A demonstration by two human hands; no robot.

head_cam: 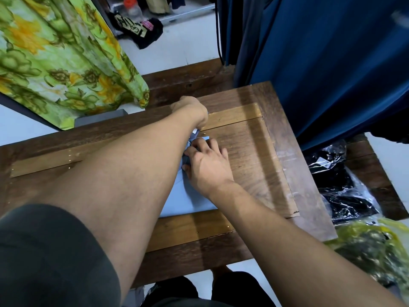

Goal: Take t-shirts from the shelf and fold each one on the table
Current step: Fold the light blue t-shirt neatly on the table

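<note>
A light blue t-shirt (190, 200) lies folded into a narrow strip on the wooden table (250, 156); my left forearm hides most of it. My left hand (192, 109) is bent down at the shirt's far end, fingers curled on the cloth near a white tag. My right hand (208, 165) rests just nearer on the same end, fingertips pinching bunched blue fabric.
A green and yellow floral cloth (55, 56) hangs at the left. Dark blue garments (321, 63) hang at the right, over the table's far corner. Black garments in plastic bags (340, 180) and a yellow-green bagged bundle (371, 244) lie to the right.
</note>
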